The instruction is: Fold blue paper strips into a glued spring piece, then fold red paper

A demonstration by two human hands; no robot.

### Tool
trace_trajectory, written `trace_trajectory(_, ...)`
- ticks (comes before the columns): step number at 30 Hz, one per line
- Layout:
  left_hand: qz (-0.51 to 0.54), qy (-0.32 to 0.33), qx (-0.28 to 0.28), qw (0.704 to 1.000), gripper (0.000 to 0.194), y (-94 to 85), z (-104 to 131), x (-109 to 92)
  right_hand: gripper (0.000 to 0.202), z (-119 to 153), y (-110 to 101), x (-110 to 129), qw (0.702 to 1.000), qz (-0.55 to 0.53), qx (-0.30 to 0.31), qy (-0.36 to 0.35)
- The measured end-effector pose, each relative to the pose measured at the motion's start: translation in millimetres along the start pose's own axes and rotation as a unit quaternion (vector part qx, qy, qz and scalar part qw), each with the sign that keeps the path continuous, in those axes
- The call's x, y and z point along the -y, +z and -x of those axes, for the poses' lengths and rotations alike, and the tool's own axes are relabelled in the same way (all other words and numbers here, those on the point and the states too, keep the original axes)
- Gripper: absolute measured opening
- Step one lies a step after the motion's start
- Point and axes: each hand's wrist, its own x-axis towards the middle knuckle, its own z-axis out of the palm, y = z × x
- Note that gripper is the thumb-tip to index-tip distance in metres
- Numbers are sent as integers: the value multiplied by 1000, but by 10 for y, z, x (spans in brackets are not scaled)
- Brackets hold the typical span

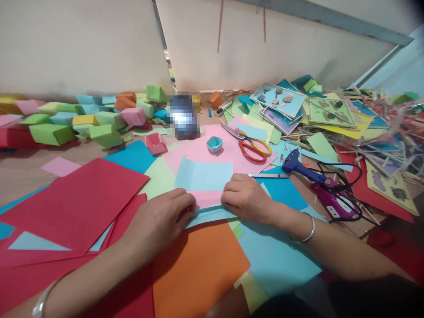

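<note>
A narrow light blue paper strip (212,215) lies crosswise over the sheets, with a raised fold along it. My left hand (165,215) pinches its left end, fingers curled. At the right end, my right hand (247,198) presses its bent fingers on the same strip. Just beyond them is a creased light blue paper piece (207,175), partly behind my right fingers. An orange sheet (198,269) lies nearest me. Farther off sit a small blue paper box (214,144) and a pink one (155,144). Scissors (253,148) with red and yellow handles lie beyond my right hand.
Red sheets (79,198) spread at left, with folded paper blocks (106,134) behind. At right are a blue glue gun (303,167), a purple power strip (334,201) with black cable, and a cutter (268,176). Decorated cards (280,100) and sticks pile up near the white wall.
</note>
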Motion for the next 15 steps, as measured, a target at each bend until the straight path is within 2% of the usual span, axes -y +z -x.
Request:
trace_trajectory(6,-62,44,4,997,30,17,22,0,32,18,-12,-40,1000,6,-1,-19)
trace_trajectory(15,-94,63,14,993,22,49,71,-47,34,23,-110,-28,998,25,14,-56)
